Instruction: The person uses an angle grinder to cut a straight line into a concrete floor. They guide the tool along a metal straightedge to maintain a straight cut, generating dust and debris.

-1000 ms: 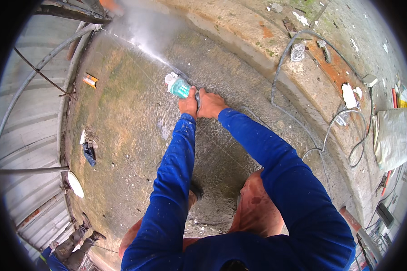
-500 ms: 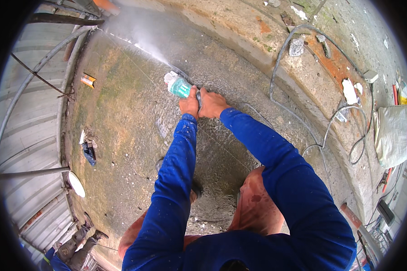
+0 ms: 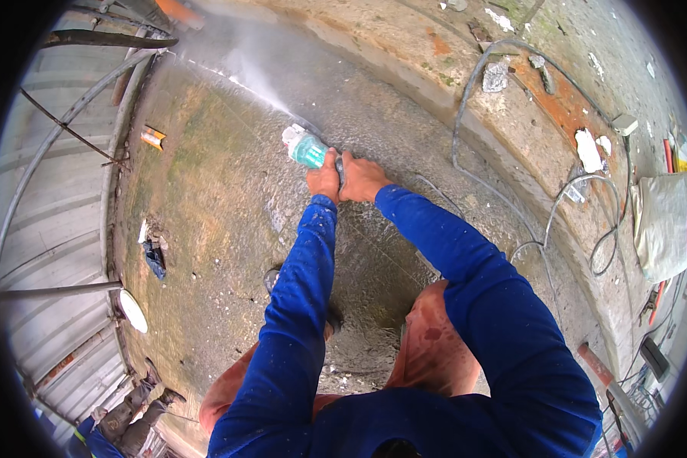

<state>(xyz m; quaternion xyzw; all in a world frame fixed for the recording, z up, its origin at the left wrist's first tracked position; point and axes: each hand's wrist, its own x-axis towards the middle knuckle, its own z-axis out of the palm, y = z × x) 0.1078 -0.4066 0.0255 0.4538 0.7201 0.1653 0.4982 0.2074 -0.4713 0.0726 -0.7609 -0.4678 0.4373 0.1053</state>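
Near the middle of the view, just above a wet concrete floor [image 3: 214, 206], a teal power tool [image 3: 308, 150] with a pale head points toward the upper left. The left hand [image 3: 323, 180] is wrapped around the rear of its body, and the right hand [image 3: 364, 178] is clamped on it from the other side, the two close together with a dark part of the tool showing between them. What the fingers do underneath is hard to make out, as the backs of the hands cover them. From the tool's head a white streak and a cloudy plume [image 3: 256, 84] spread toward the upper left. Blue sleeves [image 3: 473, 244] reach down to both wrists, over reddish trousers [image 3: 435, 343]. To the right runs a concrete curb [image 3: 427, 103], with a grey cable [image 3: 459, 133] looping across it and a whitish sack [image 3: 659, 229] beyond. Along the left, beside a corrugated metal wall [image 3: 53, 259], lie an orange-and-white wrapper [image 3: 152, 137], a crumpled dark blue scrap [image 3: 155, 260] and a white oval piece [image 3: 133, 311]. Toward the lower left corner, another person [image 3: 118, 422] shows in dark trousers and boots
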